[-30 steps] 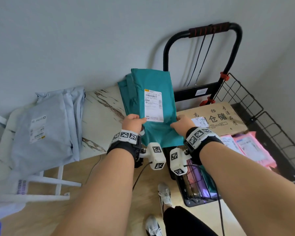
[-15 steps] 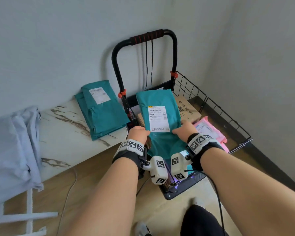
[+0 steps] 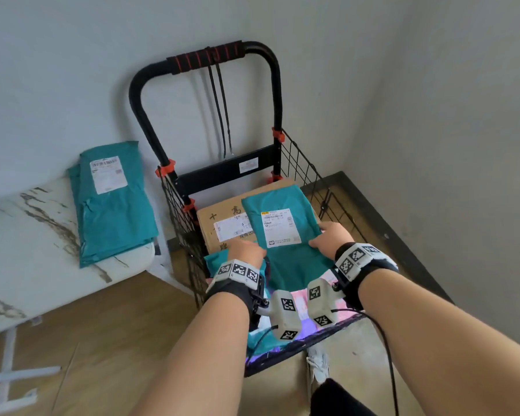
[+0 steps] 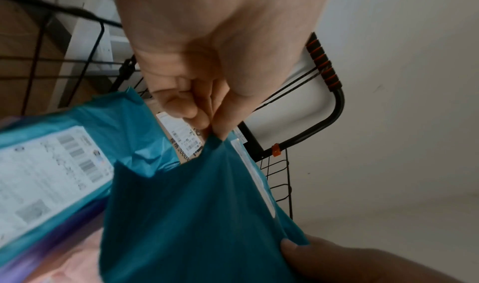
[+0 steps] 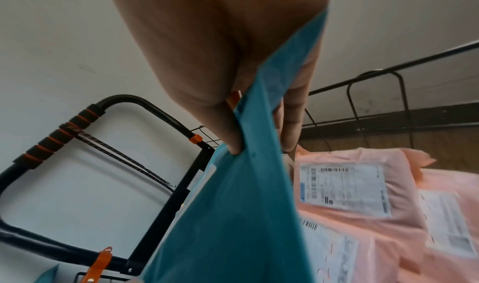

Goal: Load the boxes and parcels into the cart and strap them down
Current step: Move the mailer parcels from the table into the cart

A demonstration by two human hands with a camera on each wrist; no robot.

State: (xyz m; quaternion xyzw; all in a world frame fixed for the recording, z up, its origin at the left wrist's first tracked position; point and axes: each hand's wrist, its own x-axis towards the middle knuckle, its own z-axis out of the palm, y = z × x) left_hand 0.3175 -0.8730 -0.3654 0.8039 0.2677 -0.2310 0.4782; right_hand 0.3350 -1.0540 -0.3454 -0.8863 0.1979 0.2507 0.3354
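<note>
I hold a teal parcel (image 3: 285,235) with a white label over the black wire cart (image 3: 300,163). My left hand (image 3: 246,250) pinches its left edge (image 4: 207,185) and my right hand (image 3: 330,235) grips its right edge (image 5: 246,185). Beneath it in the cart lie a brown cardboard box (image 3: 219,220), another teal parcel (image 4: 64,174) and pink parcels (image 5: 376,195). Black straps (image 3: 222,115) hang from the cart handle (image 3: 207,55). More teal parcels (image 3: 111,202) lie stacked on the marble-patterned table (image 3: 36,250) at the left.
The cart stands in a corner with grey walls behind and to the right. Wooden floor (image 3: 102,340) lies between the table and the cart. My shoe (image 3: 318,364) is at the cart's near edge. White table legs (image 3: 9,370) show at the lower left.
Both hands carried the teal parcel from the table rightward and down into the cart, over the cardboard box. The view swung right with them.
</note>
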